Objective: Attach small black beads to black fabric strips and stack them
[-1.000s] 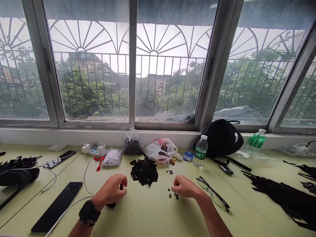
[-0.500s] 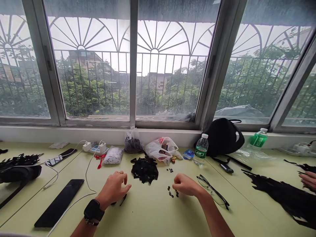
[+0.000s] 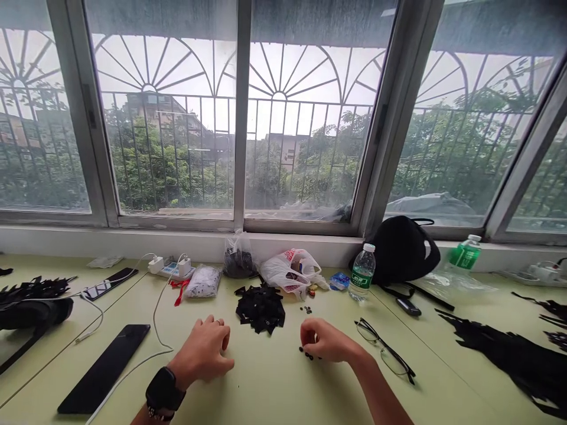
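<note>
My left hand [image 3: 204, 348] rests low over the table, palm down, with its fingers bent and a gap between thumb and forefinger. The space beneath its palm is hidden, and nothing shows between its fingers. My right hand [image 3: 326, 340] is curled, thumb and forefinger brought together over several small black round pieces like buttons [image 3: 306, 353]. Its fingertips are partly hidden, so I cannot see what they pinch. A second small group of button-like pieces [image 3: 306, 310] lies just beyond it. Between and beyond both hands sits a heap of black fabric pieces [image 3: 260, 307].
A black phone [image 3: 106, 369] and white cable [image 3: 156, 307] lie left; glasses [image 3: 387, 351] lie right. Behind are a white plastic bag [image 3: 287, 271], a water bottle [image 3: 362, 274] and a black cap [image 3: 401, 251]. Black fabric strips [image 3: 500, 348] spread at far right.
My right hand has come down over the near button-like pieces and covers some. My left hand has shifted slightly nearer; a black strip beside its thumb is out of sight. Another person's hand left the right edge.
</note>
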A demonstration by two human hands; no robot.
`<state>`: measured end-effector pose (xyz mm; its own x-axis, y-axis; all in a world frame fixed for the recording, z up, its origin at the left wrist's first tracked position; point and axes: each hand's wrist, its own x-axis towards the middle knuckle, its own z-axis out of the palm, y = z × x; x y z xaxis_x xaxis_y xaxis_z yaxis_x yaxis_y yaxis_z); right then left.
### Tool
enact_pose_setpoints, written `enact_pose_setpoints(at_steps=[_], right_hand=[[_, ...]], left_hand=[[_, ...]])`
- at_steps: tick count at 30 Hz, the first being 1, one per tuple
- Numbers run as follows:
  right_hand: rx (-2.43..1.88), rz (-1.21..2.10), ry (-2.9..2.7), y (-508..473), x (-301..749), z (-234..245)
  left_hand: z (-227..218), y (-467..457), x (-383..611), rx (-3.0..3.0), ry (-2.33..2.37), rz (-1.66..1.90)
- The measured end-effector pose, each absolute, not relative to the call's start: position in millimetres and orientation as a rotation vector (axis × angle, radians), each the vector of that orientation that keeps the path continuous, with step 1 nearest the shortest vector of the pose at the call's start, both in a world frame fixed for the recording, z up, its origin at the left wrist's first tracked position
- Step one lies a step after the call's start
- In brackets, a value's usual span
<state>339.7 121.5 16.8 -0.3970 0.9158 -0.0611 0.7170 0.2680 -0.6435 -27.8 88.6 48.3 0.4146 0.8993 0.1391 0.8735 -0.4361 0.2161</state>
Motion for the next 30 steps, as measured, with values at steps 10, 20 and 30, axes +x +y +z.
enact_pose_setpoints(at_steps=[10,20,30], right_hand=[[-1.412,0.757,-2.235,116.7,320.2,24.1],[-1.375,0.685,-2.23,114.6,315.4,22.3],[-1.209,0.523,-2.059,99.9,250.7,17.7]], left_hand=[[8.1,86.1,38.0,2.703,1.219,0.783],[6.0,91.9,46.4,2.626,1.311,0.844],[-4.4,101.6,44.4,2.114,1.202,1.33]])
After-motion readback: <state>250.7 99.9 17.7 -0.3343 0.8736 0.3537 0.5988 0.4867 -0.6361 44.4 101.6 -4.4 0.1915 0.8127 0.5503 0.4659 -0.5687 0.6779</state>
